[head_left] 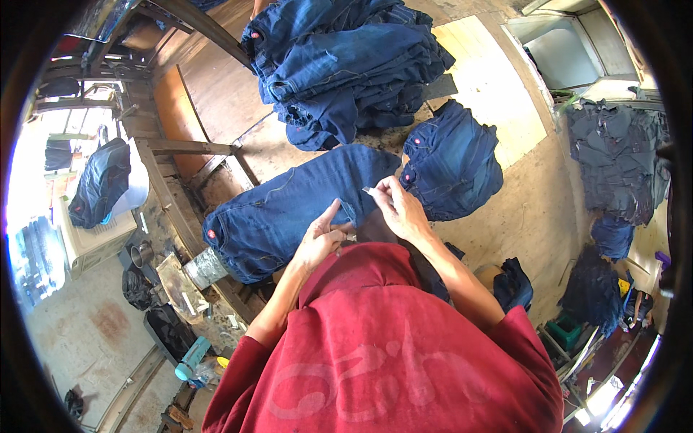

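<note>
A pair of dark blue jeans (pixel 281 195) lies stretched lengthwise over a long support, whose pale rounded end (pixel 206 268) sticks out at the left. My left hand (pixel 321 242) rests against the near side of the denim, its index finger stretched out and the other fingers bent. Just right of it, my right hand (pixel 399 211) pinches a small flat whitish piece (pixel 369 191) between thumb and fingertips, close above the cloth. Too little of that piece shows to name its kind.
Beyond the support rises a big heap of blue jeans (pixel 354 65), with a smaller folded pile (pixel 455 162) to its right. Dark garments (pixel 617 159) lie at the far right. Wooden beams (pixel 173 195) and a beige box-shaped appliance (pixel 97 224) stand at the left.
</note>
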Available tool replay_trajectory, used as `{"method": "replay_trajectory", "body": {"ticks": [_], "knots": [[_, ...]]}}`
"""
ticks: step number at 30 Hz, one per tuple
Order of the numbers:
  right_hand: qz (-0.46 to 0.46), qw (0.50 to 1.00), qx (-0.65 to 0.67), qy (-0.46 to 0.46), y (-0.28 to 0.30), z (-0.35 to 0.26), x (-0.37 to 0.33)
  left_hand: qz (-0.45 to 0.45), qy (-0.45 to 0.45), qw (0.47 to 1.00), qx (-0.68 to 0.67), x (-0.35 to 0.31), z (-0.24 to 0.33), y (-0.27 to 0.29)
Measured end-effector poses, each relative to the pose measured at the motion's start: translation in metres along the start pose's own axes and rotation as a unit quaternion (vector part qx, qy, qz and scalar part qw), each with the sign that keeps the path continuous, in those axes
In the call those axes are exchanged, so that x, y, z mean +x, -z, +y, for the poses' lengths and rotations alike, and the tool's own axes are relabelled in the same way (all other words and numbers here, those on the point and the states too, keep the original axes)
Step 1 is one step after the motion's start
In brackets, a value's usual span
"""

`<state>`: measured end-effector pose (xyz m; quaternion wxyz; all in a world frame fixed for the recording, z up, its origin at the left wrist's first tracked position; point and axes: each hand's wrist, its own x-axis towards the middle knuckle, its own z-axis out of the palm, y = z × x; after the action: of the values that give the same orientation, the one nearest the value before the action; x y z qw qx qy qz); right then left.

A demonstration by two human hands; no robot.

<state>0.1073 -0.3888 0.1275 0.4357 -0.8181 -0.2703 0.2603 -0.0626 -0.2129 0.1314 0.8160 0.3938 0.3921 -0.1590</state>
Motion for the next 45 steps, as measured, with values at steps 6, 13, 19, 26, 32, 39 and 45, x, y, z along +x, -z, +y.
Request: {"method": "replay_trajectory", "body": {"ticks": [6, 13, 19, 26, 32, 39, 45], "knots": [[-0.078, 0.956, -0.254, 0.126, 0.014, -0.035, -0.011, -0.060, 0.016, 0.997, 0.054, -0.002, 0.011, 0.009], [-0.068, 0.946, -0.287, 0.138, 0.009, -0.045, 0.002, -0.069, 0.015, 0.997, 0.045, 0.000, 0.007, 0.014], [-0.060, 0.960, -0.243, 0.123, 0.014, -0.044, 0.010, -0.074, 0.015, 0.997, 0.025, 0.004, 0.005, 0.018], [0.012, 0.993, -0.117, -0.029, 0.040, 0.011, 0.018, -0.043, -0.067, 0.986, 0.144, -0.014, 0.016, 0.028], [0.003, 0.901, 0.160, -0.403, 0.020, 0.100, 0.004, 0.690, -0.116, 0.463, 0.545, -0.068, 0.027, 0.160], [0.101, 0.769, 0.472, -0.419, -0.032, 0.128, 0.029, 0.424, -0.365, 0.693, 0.455, -0.008, 0.045, 0.200], [0.323, 0.800, 0.361, -0.353, 0.030, 0.164, 0.121, 0.592, -0.239, 0.715, 0.286, -0.060, -0.026, 0.078]]}}
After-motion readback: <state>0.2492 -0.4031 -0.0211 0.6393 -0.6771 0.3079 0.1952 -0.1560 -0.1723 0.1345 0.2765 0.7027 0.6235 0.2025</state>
